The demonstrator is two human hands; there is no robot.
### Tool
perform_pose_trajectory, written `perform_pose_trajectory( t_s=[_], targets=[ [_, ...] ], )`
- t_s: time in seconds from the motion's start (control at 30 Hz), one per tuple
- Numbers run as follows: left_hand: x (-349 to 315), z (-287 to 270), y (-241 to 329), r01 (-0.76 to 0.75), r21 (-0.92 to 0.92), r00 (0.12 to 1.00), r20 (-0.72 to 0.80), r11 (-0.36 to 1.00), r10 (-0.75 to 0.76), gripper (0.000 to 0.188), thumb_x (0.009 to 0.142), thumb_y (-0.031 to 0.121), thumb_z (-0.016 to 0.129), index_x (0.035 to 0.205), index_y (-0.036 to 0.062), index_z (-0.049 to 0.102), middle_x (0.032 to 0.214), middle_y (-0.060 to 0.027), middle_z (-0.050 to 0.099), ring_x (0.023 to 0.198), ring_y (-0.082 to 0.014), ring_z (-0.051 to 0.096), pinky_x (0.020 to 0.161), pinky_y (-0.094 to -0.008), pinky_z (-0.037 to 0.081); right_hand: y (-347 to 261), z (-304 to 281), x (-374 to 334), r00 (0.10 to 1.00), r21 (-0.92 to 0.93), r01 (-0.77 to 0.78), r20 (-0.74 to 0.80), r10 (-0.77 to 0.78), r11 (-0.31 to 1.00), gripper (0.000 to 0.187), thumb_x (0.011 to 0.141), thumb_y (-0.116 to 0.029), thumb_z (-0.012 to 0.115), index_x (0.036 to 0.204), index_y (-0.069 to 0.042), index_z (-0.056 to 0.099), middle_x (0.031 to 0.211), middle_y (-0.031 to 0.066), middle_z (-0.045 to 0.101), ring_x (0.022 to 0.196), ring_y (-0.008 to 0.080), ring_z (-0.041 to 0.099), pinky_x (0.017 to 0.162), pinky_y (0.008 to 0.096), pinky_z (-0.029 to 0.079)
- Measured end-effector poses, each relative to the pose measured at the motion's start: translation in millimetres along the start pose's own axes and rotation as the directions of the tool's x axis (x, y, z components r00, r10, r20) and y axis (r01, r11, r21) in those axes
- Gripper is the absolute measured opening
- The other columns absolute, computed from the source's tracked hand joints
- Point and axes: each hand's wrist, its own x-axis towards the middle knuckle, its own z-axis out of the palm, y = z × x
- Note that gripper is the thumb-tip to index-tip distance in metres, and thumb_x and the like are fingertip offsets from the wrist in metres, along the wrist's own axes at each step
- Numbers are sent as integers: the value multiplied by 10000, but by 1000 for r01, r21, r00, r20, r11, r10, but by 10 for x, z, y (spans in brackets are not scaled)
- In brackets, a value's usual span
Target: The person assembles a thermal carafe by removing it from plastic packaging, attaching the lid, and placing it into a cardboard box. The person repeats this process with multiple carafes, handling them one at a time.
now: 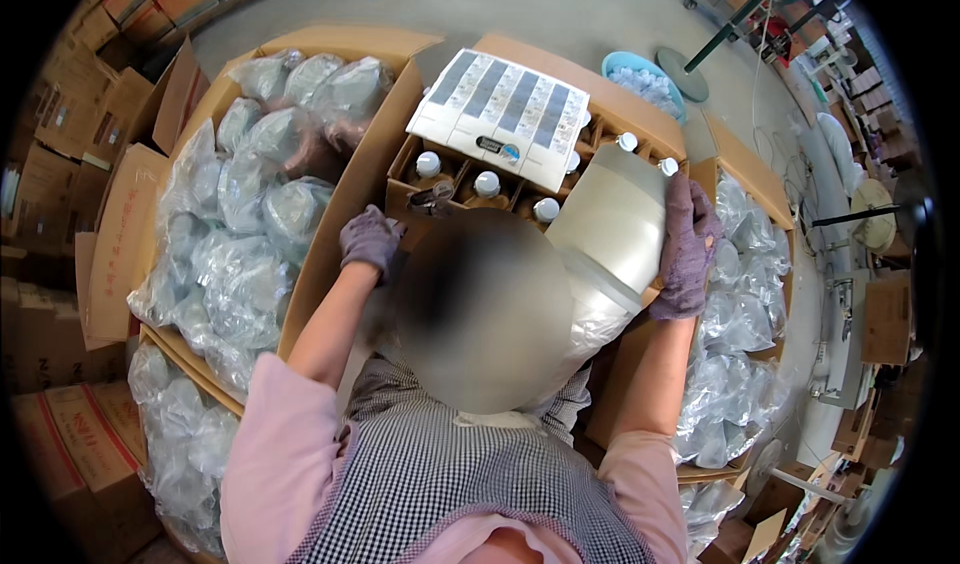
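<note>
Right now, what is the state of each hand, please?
Left hand: gloved, fingers curled at the carton edge; any hold cannot be told.
Right hand: gloved, holding the clear plastic bag.

Grey concrete floor (pixel 560 9), stacked cardboard cartons (pixel 60 164) along the edges

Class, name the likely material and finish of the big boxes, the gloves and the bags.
Boxes: brown cardboard, matt, with folded flaps. Gloves: purple knitted fabric, fuzzy-looking. Bags: thin clear plastic, probably film, crinkled and glossy.

2 gloved hands (pixel 371 241), 6 white-capped bottles (pixel 487 184)
</note>
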Motion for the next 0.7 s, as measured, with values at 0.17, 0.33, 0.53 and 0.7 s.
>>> perform_pose_trajectory(
  t_s=[0.17, 0.33, 0.53, 0.7],
  targets=[
    [-553, -779, 738, -252, -804, 945, -84, 538, 317, 387, 887, 229, 701, 1214, 34, 635, 1046, -85, 705, 895, -165, 668, 812, -324, 526, -80, -10, -110, 992, 126, 123, 12, -125, 984, 381, 953, -324, 633, 925, 49, 710, 765, 40, 654, 755, 100, 548, 709, 276, 463],
    [-657, -1040, 1330, -299, -915, 575, 53, 270, 816, 515, 886, 137, 659, 1369, 16, 527, 1193, -107, 648, 1089, -177, 607, 973, -301, 471, 35, -262, -61, 870, 326, 450, 47, -490, 831, 561, 1040, -406, 330, 833, 9, 646, 746, 107, 648, 713, 211, 578, 844, 349, 489],
    [-946, -1144, 1305, -619, -735, 550, -155, 276, 821, 578, 804, 284, 802, 1270, 26, 576, 1081, -99, 663, 954, -171, 641, 873, -294, 506, 540, -374, 57, 897, 624, 291, 86, -434, 725, 623, 1043, -501, 286, 637, -79, 496, 598, 38, 451, 691, 213, 495, 1005, 423, 421],
    [-760, -1009, 1305, -517, -828, 519, -101, 218, 848, 529, 783, 274, 812, 1204, 20, 617, 1045, -103, 675, 928, -180, 651, 824, -310, 517, 544, -151, 130, 942, 587, 226, 72, -329, 777, 405, 1040, -398, 399, 878, -52, 535, 724, 45, 515, 761, 209, 527, 974, 374, 447]
  ],
)
